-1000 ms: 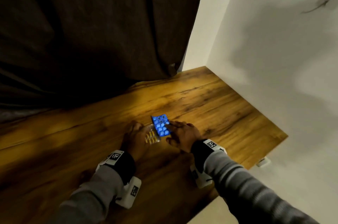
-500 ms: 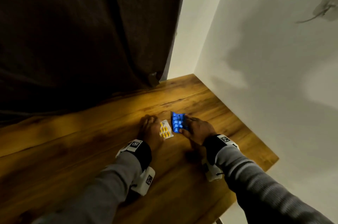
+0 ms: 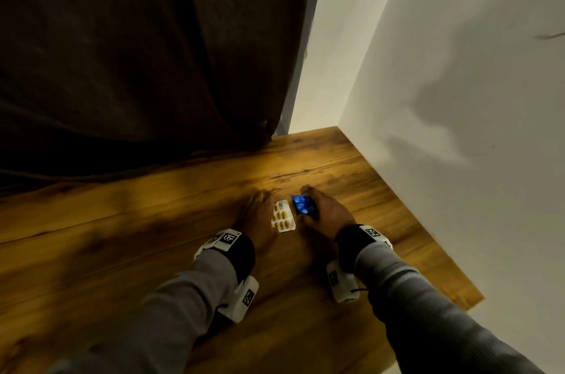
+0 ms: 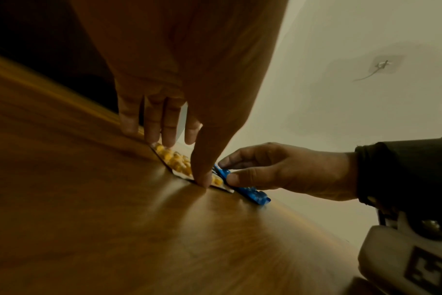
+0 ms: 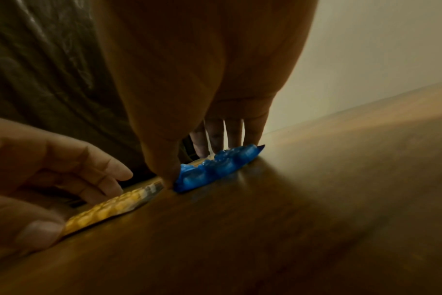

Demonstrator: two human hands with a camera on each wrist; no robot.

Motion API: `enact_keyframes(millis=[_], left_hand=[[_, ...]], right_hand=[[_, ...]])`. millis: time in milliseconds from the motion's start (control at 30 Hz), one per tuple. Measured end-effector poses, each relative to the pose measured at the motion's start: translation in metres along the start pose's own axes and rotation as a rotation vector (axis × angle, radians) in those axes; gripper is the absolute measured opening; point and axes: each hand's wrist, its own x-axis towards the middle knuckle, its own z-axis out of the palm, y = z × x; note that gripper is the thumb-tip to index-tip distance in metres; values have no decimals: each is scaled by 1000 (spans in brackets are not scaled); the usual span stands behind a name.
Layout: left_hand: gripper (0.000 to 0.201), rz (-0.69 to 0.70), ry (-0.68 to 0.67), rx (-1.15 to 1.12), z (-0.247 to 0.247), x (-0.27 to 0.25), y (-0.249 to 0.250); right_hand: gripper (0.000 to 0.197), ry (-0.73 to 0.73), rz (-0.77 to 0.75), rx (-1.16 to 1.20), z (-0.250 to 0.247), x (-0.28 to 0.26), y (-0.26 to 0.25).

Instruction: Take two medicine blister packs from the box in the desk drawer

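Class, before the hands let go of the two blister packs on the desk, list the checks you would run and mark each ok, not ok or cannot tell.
1. Two packs out on the desk: ok, the yellow pack and the blue pack are both there.
2. Yellow pack lying flat: ok; the left hand holds its edges.
3. Blue pack lying flat: not ok, the right hand pinches it tilted on one edge.
4. Packs clear of the desk edge: ok.
5. Packs touching or overlapping: cannot tell.
6. Box and drawer closed again: cannot tell, neither is in view.
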Motion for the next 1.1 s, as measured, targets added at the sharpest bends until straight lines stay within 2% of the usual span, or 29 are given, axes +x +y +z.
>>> enact_keyframes(millis=[200, 333, 433, 500, 600, 733, 933, 1100], left_hand=[[77, -15, 2, -19, 4, 0, 6], [80, -23, 31, -36, 1, -6, 7], [70, -36, 68, -62, -5, -20, -1], [63, -57, 77, -81, -9, -33, -12], [61, -79, 110, -105, -19, -59, -35], [58, -80, 175, -150, -37, -105, -79], [42, -125, 292, -221, -76, -214, -163], [40, -276, 370, -300, -97, -303, -235]], right_hand=[[70, 27, -20, 78, -2, 7, 5], [62, 115, -52, 193, -7, 4, 8], [52, 209, -56, 253, -7, 1, 2], [48, 268, -115, 262, -5, -3, -11], [38, 297, -247, 302, 7, -14, -50], [30, 207, -418, 398, 56, -41, -120], [41, -133, -430, 676, 136, -92, -251], [34, -180, -482, 761, 197, -121, -343]])
